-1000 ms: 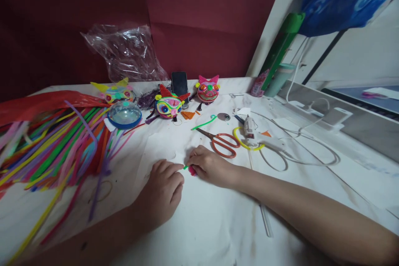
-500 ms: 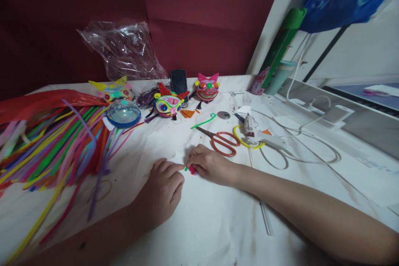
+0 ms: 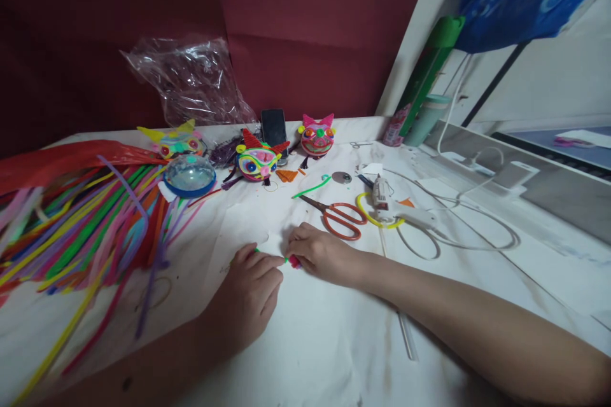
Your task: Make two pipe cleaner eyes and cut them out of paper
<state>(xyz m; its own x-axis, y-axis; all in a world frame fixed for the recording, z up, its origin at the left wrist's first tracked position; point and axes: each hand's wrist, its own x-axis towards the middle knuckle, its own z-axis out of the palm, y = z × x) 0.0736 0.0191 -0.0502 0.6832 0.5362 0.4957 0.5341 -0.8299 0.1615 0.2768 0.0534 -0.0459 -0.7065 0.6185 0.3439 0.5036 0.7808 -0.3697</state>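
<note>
On paper [image 3: 241, 219], pinching pink piece [image 3: 295, 262] in right hand [image 3: 319, 255]. Should hold green strand [image 3: 286, 260] close; cannot confirm left hand's [image 3: 251, 292] grip.

Maroon backing [image 3: 310, 32] behind | pale marbled tabletop [image 3: 334, 343] | white wall [image 3: 563, 89], right

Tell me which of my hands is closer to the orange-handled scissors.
Your right hand. It rests just on the near side of the scissors, toward you. Your left hand is farther off, to their left and nearer to you.
</note>
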